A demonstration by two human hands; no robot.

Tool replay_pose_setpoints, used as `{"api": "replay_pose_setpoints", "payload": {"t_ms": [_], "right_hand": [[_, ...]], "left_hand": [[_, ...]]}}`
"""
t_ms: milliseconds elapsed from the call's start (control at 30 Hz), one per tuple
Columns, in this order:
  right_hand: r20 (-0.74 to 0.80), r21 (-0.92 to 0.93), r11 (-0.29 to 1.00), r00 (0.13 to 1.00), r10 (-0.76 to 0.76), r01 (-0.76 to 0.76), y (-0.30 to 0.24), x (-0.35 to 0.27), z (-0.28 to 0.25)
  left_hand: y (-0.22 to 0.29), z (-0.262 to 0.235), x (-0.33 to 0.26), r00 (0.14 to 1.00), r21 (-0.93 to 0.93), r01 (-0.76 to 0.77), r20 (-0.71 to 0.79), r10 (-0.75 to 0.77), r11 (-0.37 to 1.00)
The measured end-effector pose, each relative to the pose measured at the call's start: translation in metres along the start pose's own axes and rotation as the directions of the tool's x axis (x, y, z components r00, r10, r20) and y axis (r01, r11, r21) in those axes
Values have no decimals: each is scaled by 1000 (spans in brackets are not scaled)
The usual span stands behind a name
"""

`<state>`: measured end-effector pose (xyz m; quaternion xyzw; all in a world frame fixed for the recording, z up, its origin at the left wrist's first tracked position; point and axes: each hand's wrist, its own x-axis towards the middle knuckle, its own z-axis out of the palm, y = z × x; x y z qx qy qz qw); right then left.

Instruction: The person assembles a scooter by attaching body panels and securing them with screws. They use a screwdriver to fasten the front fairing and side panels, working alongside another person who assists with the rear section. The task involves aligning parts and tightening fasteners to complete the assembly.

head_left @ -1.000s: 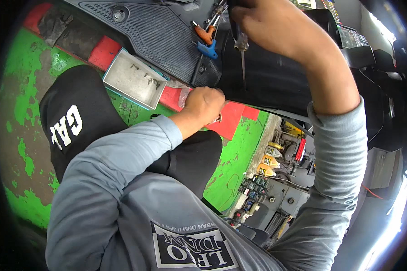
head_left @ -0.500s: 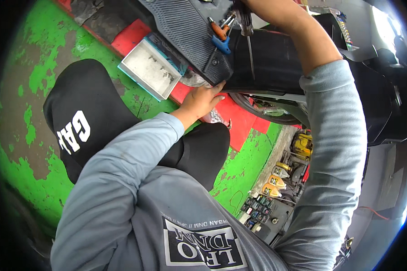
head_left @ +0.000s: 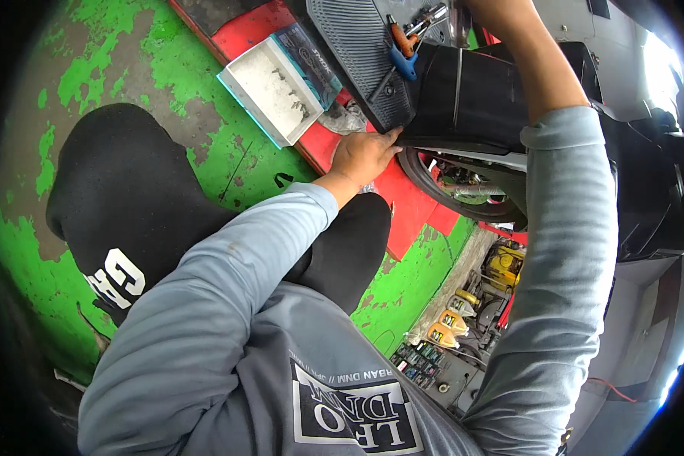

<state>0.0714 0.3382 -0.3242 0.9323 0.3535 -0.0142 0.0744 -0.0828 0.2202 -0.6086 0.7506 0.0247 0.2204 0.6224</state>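
Observation:
My left hand [head_left: 363, 157] rests its outstretched fingertips at the lower corner of the black panel [head_left: 482, 114] of a scooter, beside the ribbed footboard [head_left: 349, 53]. At the top edge, partly cut off, my right hand [head_left: 505, 14] is closed round the handle of a screwdriver [head_left: 457, 83]. Its shaft hangs down in front of the panel; whether the tip touches is unclear. On the footboard lie an orange-handled tool [head_left: 401, 39] and a blue T-handled tool [head_left: 403, 64].
An open white box [head_left: 270, 91] with small dark pieces sits left of the footboard, on the red platform [head_left: 403, 205]. A wheel [head_left: 433, 182] shows below the panel. Yellow bottles [head_left: 448, 327] stand on the right. The floor [head_left: 205, 137] is worn green paint.
The view has shifted, so the scooter and box appear farther right. My right hand and the screwdriver sit higher in the picture; my left hand stays at the panel's corner.

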Motion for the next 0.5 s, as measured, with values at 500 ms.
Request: {"api": "replay_pose_setpoints", "payload": {"t_ms": [500], "right_hand": [[-61,-78,994,995,-77,72,-13,13,12]], "left_hand": [[-6,-6,9,999,32,37,-3,-37,999]]}}
